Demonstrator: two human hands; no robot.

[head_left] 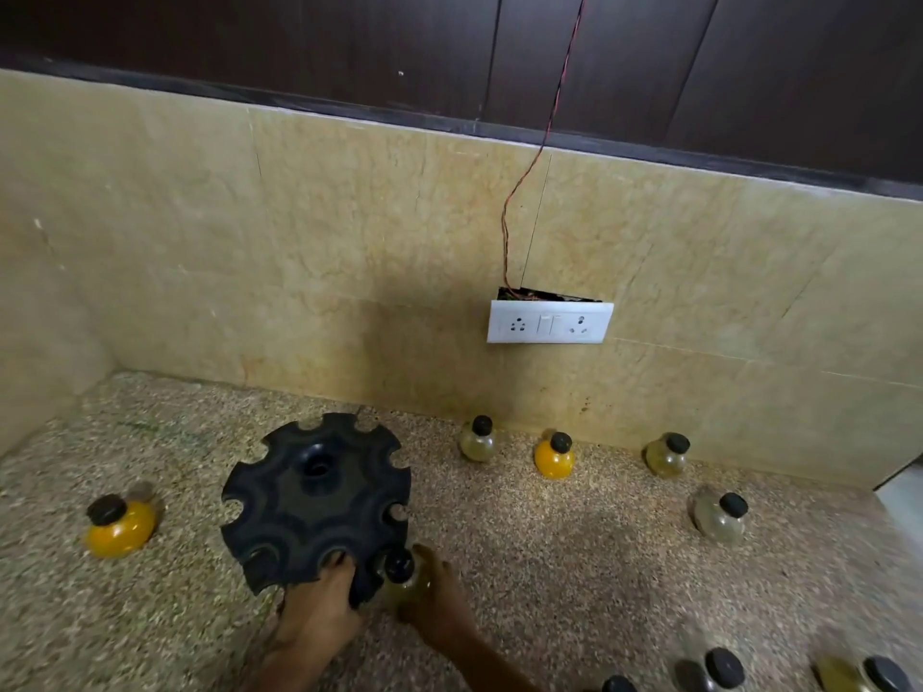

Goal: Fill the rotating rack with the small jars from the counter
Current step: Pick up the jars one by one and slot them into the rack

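Note:
The black rotating rack stands on the speckled counter, a round disc with notches along its rim, all of them bare. My left hand grips the rack's near edge, fingers hooked into a notch. My right hand holds a small jar with a black cap and yellowish contents right against the rack's near-right rim. Loose jars stand around: an orange one at the left, a pale one, an orange one and an olive one along the wall.
Another pale jar sits at the right, and several more jars line the bottom right edge. A white socket plate with a thin wire hangs on the beige backsplash. The counter ends in a corner wall at the left.

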